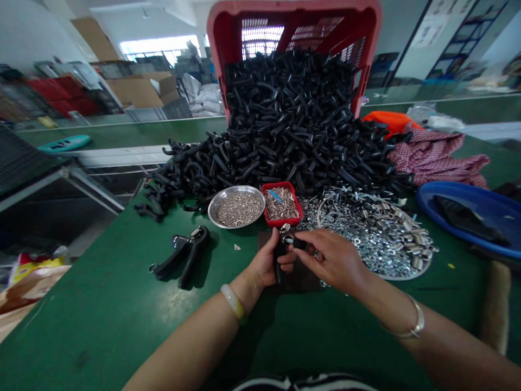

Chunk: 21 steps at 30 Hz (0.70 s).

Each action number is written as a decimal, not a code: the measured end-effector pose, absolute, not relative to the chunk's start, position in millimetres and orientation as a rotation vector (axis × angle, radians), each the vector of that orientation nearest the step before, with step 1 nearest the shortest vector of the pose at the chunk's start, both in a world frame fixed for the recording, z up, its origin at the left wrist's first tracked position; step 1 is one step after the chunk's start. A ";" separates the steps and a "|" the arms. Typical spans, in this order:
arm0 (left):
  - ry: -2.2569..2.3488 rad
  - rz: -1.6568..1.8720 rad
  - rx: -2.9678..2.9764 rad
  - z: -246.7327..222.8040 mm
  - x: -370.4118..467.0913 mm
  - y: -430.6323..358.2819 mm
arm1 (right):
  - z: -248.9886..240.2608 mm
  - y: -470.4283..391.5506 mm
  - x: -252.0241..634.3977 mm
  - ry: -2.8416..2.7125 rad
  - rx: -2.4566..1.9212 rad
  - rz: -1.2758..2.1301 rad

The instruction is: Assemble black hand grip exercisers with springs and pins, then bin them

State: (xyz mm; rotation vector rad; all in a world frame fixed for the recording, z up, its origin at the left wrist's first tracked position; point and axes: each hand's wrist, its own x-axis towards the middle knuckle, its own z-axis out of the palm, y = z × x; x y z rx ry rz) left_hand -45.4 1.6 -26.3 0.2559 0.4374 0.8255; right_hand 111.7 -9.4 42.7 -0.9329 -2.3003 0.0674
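Observation:
My left hand (265, 262) is closed around a black plastic handle (279, 267), which stands roughly upright with metal parts (286, 230) at its top. From the right, the fingers of my right hand (336, 258) pinch a small black piece (300, 243) with a metal end, close against the handle's top. Its exact kind is hard to make out. Both hands are over a dark flat block (307, 279) on the green table. Left of them lies a hand grip strengthener (189, 252) with two black handles and a metal spring.
Black handles (285, 141) spill from a tipped red crate (295, 6). Before them stand a metal bowl of small parts (238, 206), a red tray of pins (283, 221) and a heap of metal rings (378, 239). A blue tray (431, 190) and a hammer handle (497, 304) are at right.

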 end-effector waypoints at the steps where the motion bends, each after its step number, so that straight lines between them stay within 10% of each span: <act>1: 0.462 0.833 0.316 -26.6 -46.5 2.2 | 45.5 -13.4 108.0 -2.355 -0.889 -0.036; 9: 0.567 1.078 1.007 -26.9 -56.4 8.0 | 44.9 -43.0 86.9 -2.453 -0.727 -0.570; 21: 0.706 1.125 0.950 -27.0 -54.7 2.5 | 31.0 -41.1 85.8 -2.285 -0.777 -0.428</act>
